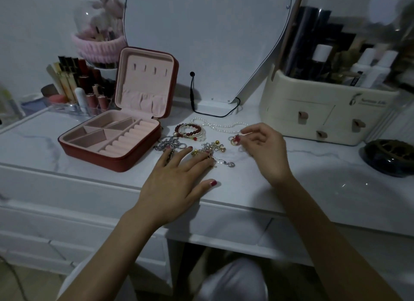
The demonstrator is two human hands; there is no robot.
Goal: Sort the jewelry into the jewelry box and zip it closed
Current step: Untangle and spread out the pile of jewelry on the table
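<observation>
A red jewelry box (94, 154) with pink lining stands open on the white table, lid upright, its compartments bare. To its right lies a pile of jewelry: red and white bead bracelets (190, 130), a pearl necklace (224, 127), a silver chain (169, 144), gold charms (212, 147) and a small silver ring (230, 164). My left hand (177, 179) rests flat on the table, fingers spread, fingertips touching the chain and the charms. My right hand (266, 150) hovers right of the pile, thumb and forefinger pinching a small gold ring (234, 140).
Lipsticks in a clear organizer (76, 88) stand behind the box. A heart-shaped mirror (208, 43) with a black cable is at the back. A cream cosmetics case (324, 112) stands at the right, a dark dish (392, 157) beside it. The table's front edge runs below my hands.
</observation>
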